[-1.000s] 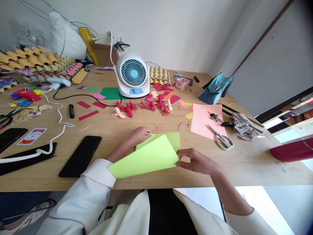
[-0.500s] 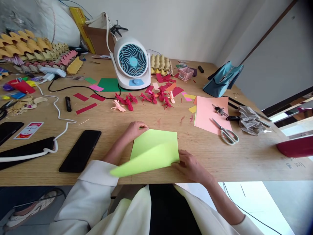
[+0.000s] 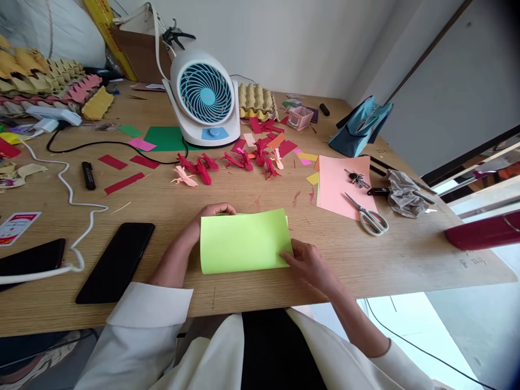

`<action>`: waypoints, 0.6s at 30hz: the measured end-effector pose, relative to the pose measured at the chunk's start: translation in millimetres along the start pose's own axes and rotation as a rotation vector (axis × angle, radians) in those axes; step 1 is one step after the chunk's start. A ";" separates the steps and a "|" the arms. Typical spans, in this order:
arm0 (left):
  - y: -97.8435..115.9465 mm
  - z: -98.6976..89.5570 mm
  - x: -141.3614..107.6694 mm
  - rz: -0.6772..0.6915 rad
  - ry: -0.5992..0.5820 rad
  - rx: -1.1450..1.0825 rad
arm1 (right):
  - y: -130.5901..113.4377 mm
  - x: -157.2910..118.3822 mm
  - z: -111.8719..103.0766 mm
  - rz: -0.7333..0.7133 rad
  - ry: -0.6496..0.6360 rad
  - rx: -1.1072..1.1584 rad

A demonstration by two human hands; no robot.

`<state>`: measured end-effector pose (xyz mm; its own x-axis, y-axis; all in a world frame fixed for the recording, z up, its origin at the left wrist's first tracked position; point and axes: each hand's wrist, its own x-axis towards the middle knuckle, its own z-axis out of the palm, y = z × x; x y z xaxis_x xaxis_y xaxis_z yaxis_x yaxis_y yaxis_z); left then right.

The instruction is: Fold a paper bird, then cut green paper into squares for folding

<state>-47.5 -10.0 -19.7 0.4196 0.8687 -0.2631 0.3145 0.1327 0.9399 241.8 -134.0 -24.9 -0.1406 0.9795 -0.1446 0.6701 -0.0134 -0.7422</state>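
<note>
A yellow-green sheet of paper lies before me, its near part bent up and over toward the far edge in a loose fold. My right hand pinches its right side, thumb on top and fingers underneath. At the far left corner, my left hand is curled against the sheet, its fingertips partly covered by the raised flap. Beyond the paper lie several small red and pink cut-paper figures. Scissors rest partly on a pink sheet to the right.
A white fan stands at the back. A black phone and white cable are on the left, near a marker. Keys, crumpled plastic and a teal bag sit at right. Egg trays stand at the back.
The near flap of the yellow-green paper has swung up and away from me, now covering most of the sheet and part of my left fingers. My view has shifted slightly right.
</note>
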 end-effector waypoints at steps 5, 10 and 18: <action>2.9 -2.0 -5.5 -0.158 -0.049 -0.180 | -2.7 4.8 1.0 0.053 0.049 0.072; 5.3 -11.3 -14.1 -0.138 0.045 -0.182 | 1.4 9.0 1.8 0.066 0.061 0.143; 9.8 -17.3 -23.0 -0.114 0.076 -0.181 | 4.8 14.0 -1.5 0.077 0.047 0.085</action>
<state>-68.8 -20.4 -0.6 0.3223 0.8758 -0.3592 0.1952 0.3098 0.9305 244.2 -120.1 -29.6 -0.0555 0.9833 -0.1734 0.6127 -0.1036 -0.7835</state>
